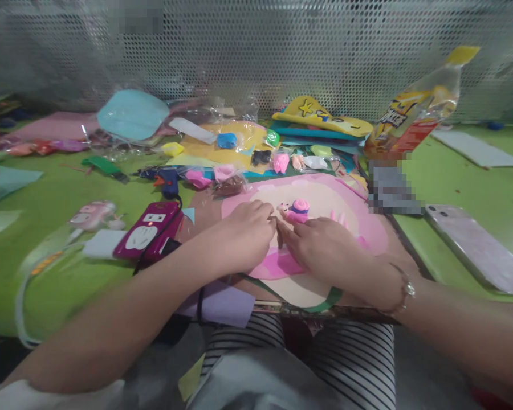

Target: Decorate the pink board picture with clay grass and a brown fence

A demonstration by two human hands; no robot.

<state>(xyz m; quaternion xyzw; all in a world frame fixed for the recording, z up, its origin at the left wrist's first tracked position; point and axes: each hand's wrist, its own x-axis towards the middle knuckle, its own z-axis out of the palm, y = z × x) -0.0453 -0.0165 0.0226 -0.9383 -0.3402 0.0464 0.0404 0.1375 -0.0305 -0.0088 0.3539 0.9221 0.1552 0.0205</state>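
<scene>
A small pink clay snail (pixel 299 210) with a coiled shell and a purple band lies on a layered pink and cream foam sheet (pixel 350 196). My left hand (pixel 252 236) rests on the sheet just left of the snail, its fingers curled and closed; what they pinch, if anything, is hidden. From the right, my right hand (pixel 325 245) lies low over the sheet in front of the snail, fingers stretched toward my left fingertips. A small brownish strip between the fingertips is too unclear to name. Pale pink pieces (pixel 338 217) stick up right of the snail.
Left are a purple power strip (pixel 151 228), a white plug and cable, and a glue gun (pixel 169 181). Bagged clay lumps (pixel 226 140) and foam sheets lie behind. Right stand a tilted drink bottle (pixel 414 114) and a phone (pixel 479 245). Perforated metal panel (pixel 256 51) closes the back.
</scene>
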